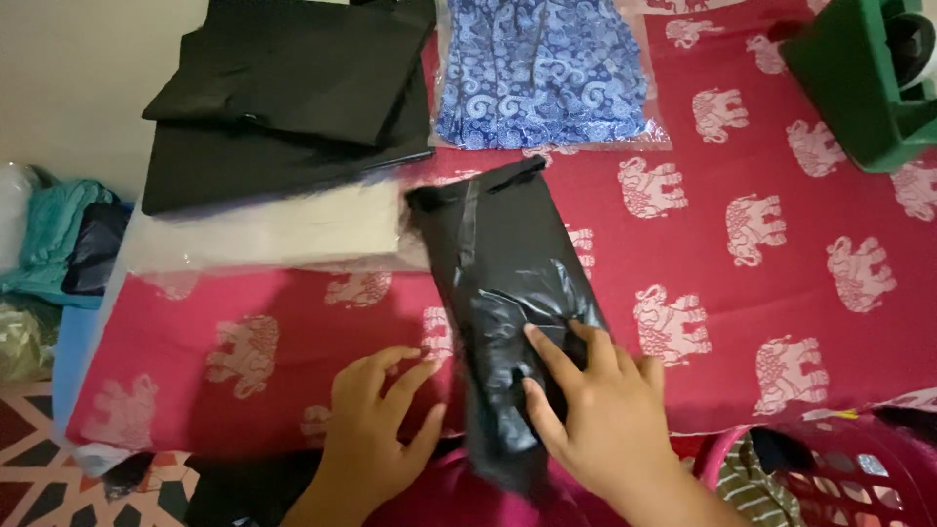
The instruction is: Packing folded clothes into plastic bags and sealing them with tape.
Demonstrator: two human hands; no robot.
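A black plastic parcel is pressed flat by the right hand, the left hand spread at 9 o'clock, bare red cloth at 3 o'clock.

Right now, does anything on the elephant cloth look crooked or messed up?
The black bag lies askew, crinkled, its near end overhanging the cloth edge under the right hand. The left hand rests flat beside it. The folded stacks behind look tidy.
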